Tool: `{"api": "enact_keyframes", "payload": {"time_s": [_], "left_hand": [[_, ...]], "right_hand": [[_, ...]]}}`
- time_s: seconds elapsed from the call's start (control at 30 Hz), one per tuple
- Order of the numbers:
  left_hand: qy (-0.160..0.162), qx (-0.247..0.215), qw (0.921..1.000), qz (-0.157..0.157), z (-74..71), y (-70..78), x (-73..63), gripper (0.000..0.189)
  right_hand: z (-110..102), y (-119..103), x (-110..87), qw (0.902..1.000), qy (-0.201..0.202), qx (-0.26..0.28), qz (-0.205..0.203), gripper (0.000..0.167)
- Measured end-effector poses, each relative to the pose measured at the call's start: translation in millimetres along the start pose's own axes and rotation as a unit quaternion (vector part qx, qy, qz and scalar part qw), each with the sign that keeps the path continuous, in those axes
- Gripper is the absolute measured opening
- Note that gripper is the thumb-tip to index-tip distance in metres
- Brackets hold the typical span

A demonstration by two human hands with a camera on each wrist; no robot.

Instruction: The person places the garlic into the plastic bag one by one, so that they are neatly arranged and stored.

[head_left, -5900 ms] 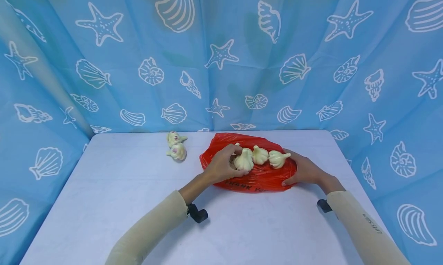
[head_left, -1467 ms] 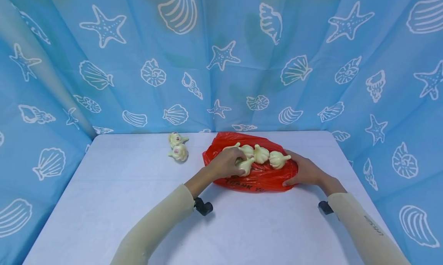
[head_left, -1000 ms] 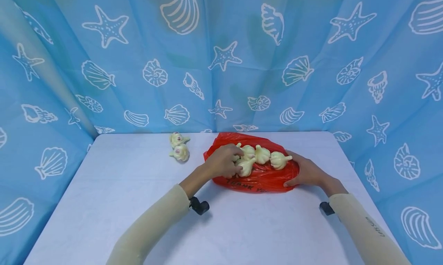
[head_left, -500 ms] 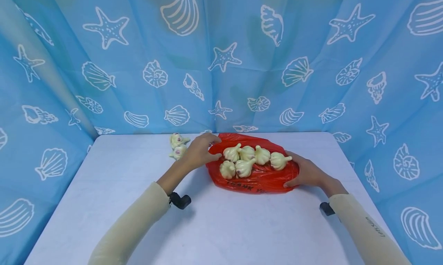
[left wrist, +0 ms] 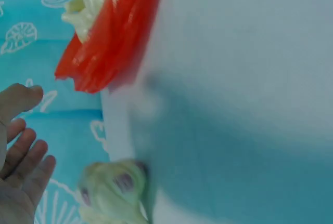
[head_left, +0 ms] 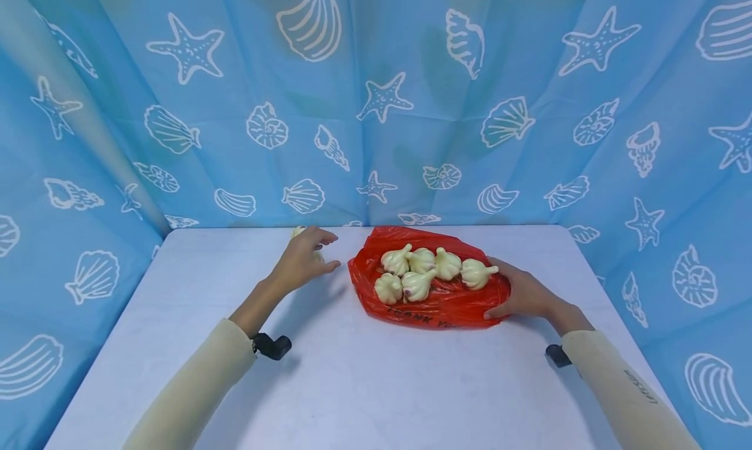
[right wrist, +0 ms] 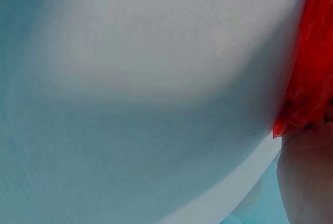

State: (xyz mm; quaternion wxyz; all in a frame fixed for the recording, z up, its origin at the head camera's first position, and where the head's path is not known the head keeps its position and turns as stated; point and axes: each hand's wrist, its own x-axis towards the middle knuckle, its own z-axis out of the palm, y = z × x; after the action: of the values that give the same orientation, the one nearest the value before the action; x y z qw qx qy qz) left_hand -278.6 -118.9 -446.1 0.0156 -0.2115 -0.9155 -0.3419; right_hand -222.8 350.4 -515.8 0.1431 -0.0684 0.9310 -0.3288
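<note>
Six or so pale garlic bulbs, that is several, sit in a group on a red plastic bag (head_left: 446, 316) with dark lettering; one bulb (head_left: 476, 273) lies nearest its right end. My right hand (head_left: 519, 293) grips the right end of the bag, thumb at the front, most fingers hidden by the bag. Left of the bag my left hand (head_left: 302, 260) is raised with fingers spread and nothing in them. It hides most of the loose garlic bulbs behind it; one garlic bulb (left wrist: 114, 190) with purplish marks shows below the fingers in the left wrist view.
Everything stands on a white-covered table (head_left: 376, 385). A blue curtain (head_left: 405, 136) with white shells and starfish hangs behind the table and along both sides. Each wrist carries a small black camera.
My left hand has set a garlic bulb at the front left of the group on the bag, let go, and moved left toward the loose bulbs. The right hand stays at the bag.
</note>
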Motion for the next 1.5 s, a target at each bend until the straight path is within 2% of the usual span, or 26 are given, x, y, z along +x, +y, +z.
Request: {"api": "enact_keyframes", "payload": {"time_s": [0.13, 0.4, 0.53, 0.83, 0.97, 1.1, 1.3, 1.5], "left_hand": [[0.011, 0.005, 0.9999, 0.004, -0.2, -12.1, -5.6, 0.052], [0.042, -0.062, 0.9971, -0.012, -0.6, -37.1, -15.5, 0.05], [0.057, -0.061, 0.9965, -0.011, -0.5, -50.7, -18.2, 0.057], [0.052, -0.074, 0.9948, -0.045, 4.2, -79.2, -27.9, 0.066], [0.042, -0.074, 0.9932, -0.079, 8.4, -85.4, -29.0, 0.071], [0.032, -0.063, 0.993, -0.094, 10.5, -88.3, -28.1, 0.072], [0.024, -0.053, 0.9938, -0.095, 11.5, -87.3, -25.1, 0.067], [0.033, -0.055, 0.9941, -0.088, 15.5, -89.8, -25.9, 0.063]], "right_hand": [[-1, 0, -0.8, 1.0, 0.0, 0.001, -0.001, 0.133], [0, -1, -0.2, 1.0, -0.004, 0.002, 0.001, 0.134], [0, -2, -0.4, 1.0, -0.002, 0.002, -0.002, 0.133], [1, -2, -0.2, 1.0, -0.003, -0.001, -0.006, 0.13], [1, -1, 0.2, 1.0, 0.0, -0.001, -0.003, 0.13], [1, -1, 0.9, 1.0, 0.002, -0.001, -0.004, 0.131], [0, -1, 0.2, 1.0, 0.004, -0.004, -0.005, 0.132], [0, -1, -0.2, 1.0, 0.0, -0.003, -0.004, 0.131]]}}
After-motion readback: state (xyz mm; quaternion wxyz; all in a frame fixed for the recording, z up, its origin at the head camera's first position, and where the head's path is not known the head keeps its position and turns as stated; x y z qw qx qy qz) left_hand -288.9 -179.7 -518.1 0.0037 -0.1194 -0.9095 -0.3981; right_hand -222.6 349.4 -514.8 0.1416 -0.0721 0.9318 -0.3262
